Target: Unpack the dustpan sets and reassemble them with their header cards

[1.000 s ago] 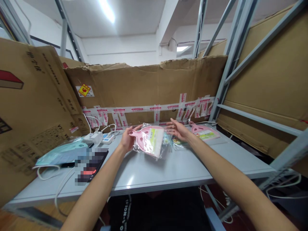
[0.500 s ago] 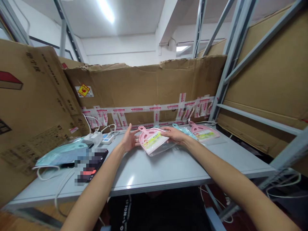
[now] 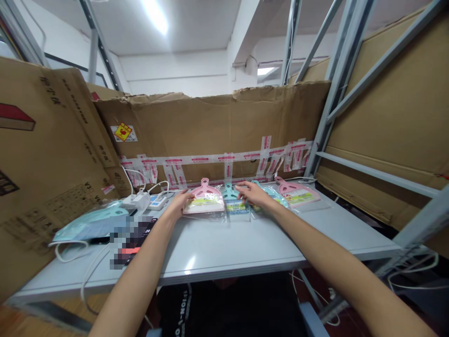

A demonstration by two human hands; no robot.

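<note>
Lying on a grey table [image 3: 266, 248], a bagged pink plastic dustpan [image 3: 204, 202], light and stiff in slippery film, best taken by its handle; the left hand [image 3: 177, 204] touches its edge without closing, the right hand [image 3: 251, 194] lies open over a teal-handled packet [image 3: 230, 203] beside it.

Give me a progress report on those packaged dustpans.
Done: four dustpan packs lie side by side along the back of the grey table. In hand: the left hand rests on the first pink dustpan pack, the right hand on the first teal dustpan pack. Left: the second teal dustpan pack and second pink dustpan pack are not held.
</note>
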